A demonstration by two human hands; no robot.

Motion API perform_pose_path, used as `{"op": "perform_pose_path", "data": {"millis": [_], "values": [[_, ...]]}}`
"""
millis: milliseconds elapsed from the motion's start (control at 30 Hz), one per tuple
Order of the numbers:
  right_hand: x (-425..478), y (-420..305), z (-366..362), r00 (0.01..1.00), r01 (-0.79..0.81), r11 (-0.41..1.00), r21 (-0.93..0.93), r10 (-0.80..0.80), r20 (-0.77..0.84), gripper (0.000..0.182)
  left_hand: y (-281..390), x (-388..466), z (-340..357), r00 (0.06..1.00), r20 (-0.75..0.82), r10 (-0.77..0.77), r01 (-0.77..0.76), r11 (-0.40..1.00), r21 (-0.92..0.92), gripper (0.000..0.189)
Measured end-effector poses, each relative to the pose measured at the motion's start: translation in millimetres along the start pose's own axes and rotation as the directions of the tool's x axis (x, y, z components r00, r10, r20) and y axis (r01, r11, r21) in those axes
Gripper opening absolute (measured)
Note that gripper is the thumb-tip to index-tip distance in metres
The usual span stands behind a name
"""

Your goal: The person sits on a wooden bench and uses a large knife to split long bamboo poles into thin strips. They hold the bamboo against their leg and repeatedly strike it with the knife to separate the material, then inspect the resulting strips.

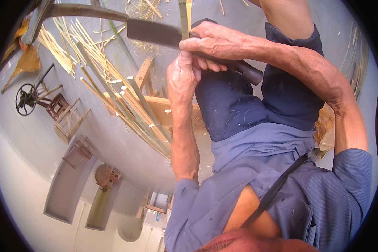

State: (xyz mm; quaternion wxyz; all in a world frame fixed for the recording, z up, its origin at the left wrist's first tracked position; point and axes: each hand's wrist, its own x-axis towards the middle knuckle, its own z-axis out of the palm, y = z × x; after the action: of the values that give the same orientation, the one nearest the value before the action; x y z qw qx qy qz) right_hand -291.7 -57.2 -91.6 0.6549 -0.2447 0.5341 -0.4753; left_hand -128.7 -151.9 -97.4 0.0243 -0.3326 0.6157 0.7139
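My right hand (217,42) grips a broad-bladed billhook-like knife, its fingers curled round the dark handle (253,74). The dark blade (154,31) points left, level with the hands. A bamboo strip (184,19) comes down from the top edge and crosses in front of the blade. Beside its green skin runs a pale strip (189,12), apparently split from it. My right thumb presses on the strip at the blade. Just below, my left hand (182,69) is closed, thumb up, around the strip's lower end, which is mostly hidden. Both hands touch above my left knee.
Split bamboo lengths (126,94) lie across a wooden bench (159,108) to my left, with thin pale strips (58,47) beyond. A curved wooden frame (85,12) reaches near the blade's tip. Small chairs (71,121) and a handwheel (25,99) stand farther left. Shavings (145,45) litter the floor.
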Motion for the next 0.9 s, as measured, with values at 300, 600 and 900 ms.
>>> {"op": "perform_pose_path", "data": {"millis": [300,600,900], "values": [[5.2,-18.9,-15.8,0.985,-0.003,0.993,-0.118,-0.018,-0.174,0.047,-8.9,-20.2,-12.4,0.983,-0.107,-0.148,0.16,0.98,0.114,0.057],[-11.9,-25.4,-3.9,0.989,0.016,0.999,-0.037,-0.022,-0.145,0.047,-17.4,-24.3,-9.5,0.984,-0.119,-0.135,0.144,0.987,0.067,0.061],[2.5,10.9,-4.1,0.995,-0.02,1.0,-0.015,0.019,-0.102,0.039,-23.5,-16.6,-2.2,0.98,-0.148,-0.137,0.144,0.989,0.037,0.061]]}}
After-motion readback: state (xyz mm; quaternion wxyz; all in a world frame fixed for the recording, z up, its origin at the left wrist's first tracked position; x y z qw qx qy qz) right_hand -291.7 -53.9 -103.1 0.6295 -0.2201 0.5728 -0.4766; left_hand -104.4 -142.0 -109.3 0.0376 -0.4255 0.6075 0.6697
